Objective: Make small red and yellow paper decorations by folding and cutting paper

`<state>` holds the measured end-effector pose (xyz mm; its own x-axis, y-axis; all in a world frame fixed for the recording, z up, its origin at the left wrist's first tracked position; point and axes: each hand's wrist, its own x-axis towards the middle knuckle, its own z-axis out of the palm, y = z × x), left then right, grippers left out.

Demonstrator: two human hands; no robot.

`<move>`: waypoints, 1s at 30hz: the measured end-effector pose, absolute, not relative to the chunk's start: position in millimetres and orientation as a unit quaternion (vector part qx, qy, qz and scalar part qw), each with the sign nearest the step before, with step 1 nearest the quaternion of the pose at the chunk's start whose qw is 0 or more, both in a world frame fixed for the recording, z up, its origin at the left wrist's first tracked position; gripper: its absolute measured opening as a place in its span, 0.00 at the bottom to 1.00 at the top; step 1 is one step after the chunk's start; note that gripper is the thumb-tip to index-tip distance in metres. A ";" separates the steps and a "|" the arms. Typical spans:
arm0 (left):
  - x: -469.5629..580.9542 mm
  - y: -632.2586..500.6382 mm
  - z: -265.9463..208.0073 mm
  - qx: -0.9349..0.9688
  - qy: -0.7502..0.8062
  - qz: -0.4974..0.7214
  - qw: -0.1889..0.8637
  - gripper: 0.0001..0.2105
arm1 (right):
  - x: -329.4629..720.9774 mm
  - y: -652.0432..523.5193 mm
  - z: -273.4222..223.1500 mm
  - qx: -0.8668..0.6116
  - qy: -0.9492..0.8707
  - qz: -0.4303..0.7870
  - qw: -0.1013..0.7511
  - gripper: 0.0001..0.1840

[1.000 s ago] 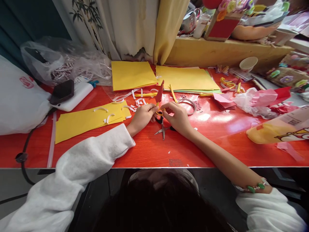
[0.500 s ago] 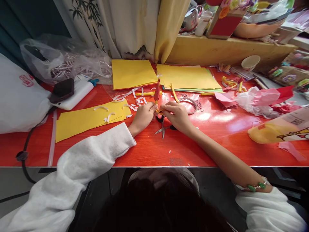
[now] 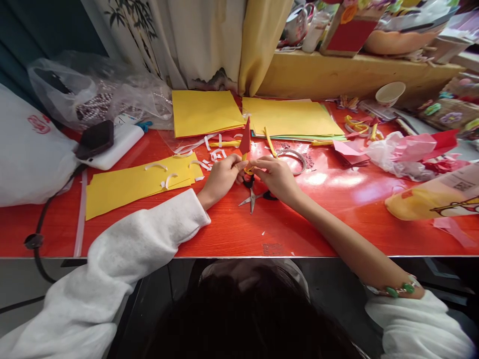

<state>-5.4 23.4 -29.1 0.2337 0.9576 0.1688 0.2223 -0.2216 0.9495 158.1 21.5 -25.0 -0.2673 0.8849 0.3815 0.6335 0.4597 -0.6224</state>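
Observation:
At the middle of the red table, my left hand (image 3: 221,178) is closed in a pinch on a folded paper piece (image 3: 245,139), whose red pointed end stands up above the fingers and whose lower part shows yellow. My right hand (image 3: 277,178) is pinched at the yellow lower end of the same piece, its fingertips almost touching the left ones. The fingers partly hide that lower end. Just below the hands lie open scissors (image 3: 253,200) with black handles, partly covered by the right hand. A roll of tape (image 3: 293,162) lies beyond my right hand, near a yellow paper strip (image 3: 269,142).
Yellow sheets (image 3: 205,113) and another stack (image 3: 292,117) lie at the back. Cut yellow paper (image 3: 130,187) and white scraps (image 3: 218,154) are on the left, by a phone (image 3: 96,139). On the right are pink paper (image 3: 350,152) and a plastic cup of yellow drink (image 3: 419,202).
The red pointed end has turned, showing a broader face. Both hands stay close together, with only slight finger shifts.

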 end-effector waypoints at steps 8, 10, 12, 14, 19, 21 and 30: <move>-5.0 23.8 -27.3 0.646 0.351 0.488 0.470 0.04 | 153.9 10.0 -9.4 -0.408 -0.607 0.486 0.479 0.05; -5.4 23.7 -26.3 0.647 0.358 0.493 0.459 0.04 | 152.7 11.1 -8.0 -0.392 -0.586 0.522 0.480 0.07; -5.7 22.4 -25.3 0.654 0.364 0.491 0.445 0.04 | 152.0 13.6 -9.6 -0.386 -0.551 0.552 0.492 0.11; -5.7 20.7 -24.6 0.663 0.372 0.491 0.425 0.04 | 151.6 15.8 -12.4 -0.383 -0.514 0.581 0.502 0.13; -5.6 19.3 -24.3 0.673 0.387 0.489 0.399 0.04 | 152.1 17.0 -13.8 -0.378 -0.473 0.640 0.474 0.13; -5.4 19.5 -24.3 0.673 0.386 0.488 0.400 0.05 | 153.3 16.9 -12.3 -0.376 -0.480 0.652 0.450 0.11; -7.7 20.6 -23.7 0.648 0.384 0.513 0.411 0.10 | 150.3 13.6 -19.0 -0.394 -0.483 0.645 0.442 0.08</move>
